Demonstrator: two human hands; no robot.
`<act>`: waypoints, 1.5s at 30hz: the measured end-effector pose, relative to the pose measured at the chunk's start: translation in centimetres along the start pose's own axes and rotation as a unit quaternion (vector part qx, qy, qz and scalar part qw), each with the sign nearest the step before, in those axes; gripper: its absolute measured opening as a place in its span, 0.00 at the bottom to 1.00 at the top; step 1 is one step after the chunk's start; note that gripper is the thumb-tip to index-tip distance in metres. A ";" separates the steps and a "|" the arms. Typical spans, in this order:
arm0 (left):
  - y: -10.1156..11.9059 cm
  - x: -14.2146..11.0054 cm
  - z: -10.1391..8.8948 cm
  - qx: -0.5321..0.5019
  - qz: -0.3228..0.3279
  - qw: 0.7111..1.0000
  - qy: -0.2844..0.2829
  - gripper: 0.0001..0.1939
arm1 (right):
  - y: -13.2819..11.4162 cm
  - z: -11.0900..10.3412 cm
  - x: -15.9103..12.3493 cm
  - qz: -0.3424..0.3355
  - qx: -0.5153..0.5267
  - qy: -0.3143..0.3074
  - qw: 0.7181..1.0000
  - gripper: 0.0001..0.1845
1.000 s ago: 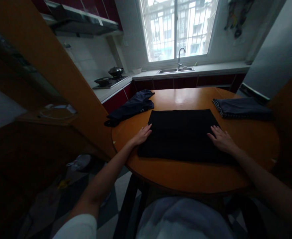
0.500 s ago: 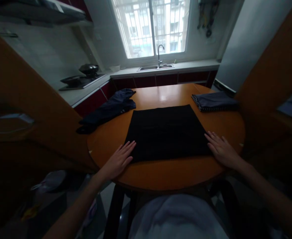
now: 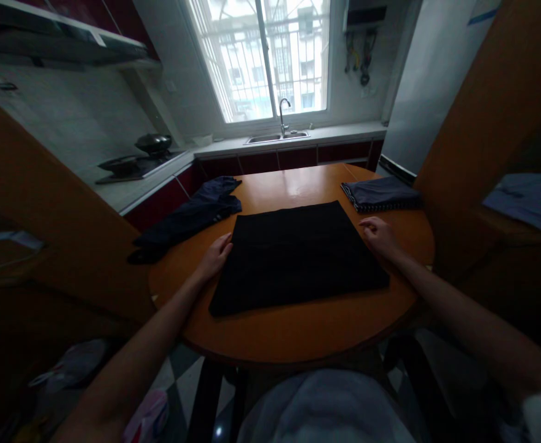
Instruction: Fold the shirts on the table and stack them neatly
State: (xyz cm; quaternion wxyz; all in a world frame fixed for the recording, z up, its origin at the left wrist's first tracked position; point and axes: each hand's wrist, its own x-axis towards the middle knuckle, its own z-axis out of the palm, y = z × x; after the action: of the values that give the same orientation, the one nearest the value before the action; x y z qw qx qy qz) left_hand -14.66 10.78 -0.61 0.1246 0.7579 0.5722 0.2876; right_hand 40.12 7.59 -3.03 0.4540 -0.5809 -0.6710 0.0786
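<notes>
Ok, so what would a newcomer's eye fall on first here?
Probably the black cloth, lying flat on the table between the left hand, at its left edge, and the right hand, by its right edge. Next, the bright window above the sink, at the back of the room.

The head-worn camera looks from the near side of the table (image 3: 280, 338), facing forward and down; its wide view covers the tabletop at close range and reaches the far window (image 3: 293, 67).
</notes>
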 end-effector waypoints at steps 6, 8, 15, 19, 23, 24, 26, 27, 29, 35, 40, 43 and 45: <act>-1.3 5.5 1.4 0.014 -0.026 0.999 0.018 0.30 | 1.4 3.6 5.7 -0.025 -0.031 -0.071 0.997 0.15; -1.9 7.1 1.8 0.020 -0.044 0.999 0.026 0.29 | 1.8 4.9 7.4 -0.031 -0.059 -0.095 0.993 0.14; -3.4 11.0 2.8 0.028 -0.065 0.996 0.046 0.25 | 3.0 8.5 12.3 -0.003 -0.151 -0.101 0.983 0.15; -4.2 12.7 3.2 0.021 -0.051 0.997 0.055 0.25 | 3.8 9.9 13.9 0.020 -0.158 -0.090 0.983 0.18; -5.5 14.1 3.6 -0.007 -0.050 0.996 0.074 0.24 | 4.5 10.6 14.5 0.064 -0.142 -0.068 0.986 0.21; -5.9 14.3 3.7 -0.018 -0.053 0.995 0.077 0.24 | 4.6 10.7 14.6 0.077 -0.144 -0.061 0.985 0.22; -6.4 14.6 3.7 -0.034 -0.056 0.994 0.084 0.24 | 4.7 10.7 14.6 0.096 -0.150 -0.047 0.983 0.26; -6.6 14.7 3.7 -0.039 -0.055 0.994 0.088 0.24 | 4.8 10.7 14.6 0.102 -0.151 -0.043 0.982 0.28; -6.8 14.8 3.7 -0.041 -0.049 0.994 0.094 0.24 | 4.9 10.7 14.6 0.112 -0.146 -0.040 0.982 0.30; -6.7 14.6 3.5 -0.030 -0.048 0.993 0.101 0.21 | 5.0 10.5 14.6 0.114 -0.042 -0.025 0.992 0.22; -5.6 13.7 3.0 -0.038 -0.036 0.990 0.129 0.17 | 3.8 9.7 13.7 0.071 0.105 -0.006 0.992 0.16; -4.6 12.6 2.9 -0.041 -0.024 0.988 0.144 0.14 | 3.0 9.0 12.7 0.058 0.140 0.011 0.988 0.21; -4.0 11.7 2.8 -0.044 -0.017 0.987 0.155 0.13 | 2.7 8.6 11.8 0.063 0.161 0.020 0.985 0.23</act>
State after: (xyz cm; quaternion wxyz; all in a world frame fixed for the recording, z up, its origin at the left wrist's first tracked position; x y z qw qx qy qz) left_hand -14.12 23.39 -1.48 0.0727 0.6880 0.5843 0.4241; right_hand 37.03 22.13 -3.56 0.5488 -0.5428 -0.6026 0.2024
